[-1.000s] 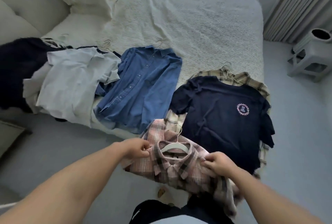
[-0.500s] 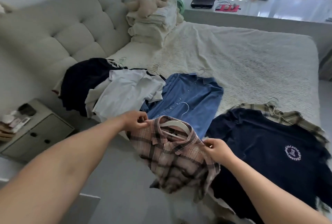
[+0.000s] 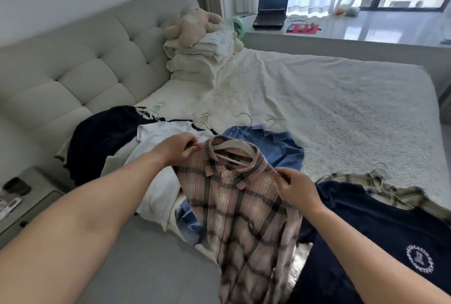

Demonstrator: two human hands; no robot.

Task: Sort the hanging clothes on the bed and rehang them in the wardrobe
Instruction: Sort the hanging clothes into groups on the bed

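The pink plaid shirt [image 3: 246,216] is motion-blurred and hides most of the blue shirt [image 3: 280,147]; the navy T-shirt [image 3: 380,238] runs off the right edge.

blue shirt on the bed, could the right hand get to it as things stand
Probably not yet: the right hand grips the pink plaid shirt, which hangs over much of the blue shirt. Only its collar side shows.

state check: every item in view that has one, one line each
pink plaid shirt: on hanger, lifted, held at both shoulders
white hanger: inside the plaid shirt's collar
left hand: grip pinching shirt's shoulder
right hand: grip pinching the other shoulder
blue denim shirt: flat on bed, on hanger
navy T-shirt: flat on bed
white shirt: lying crumpled
laptop: open, screen dark
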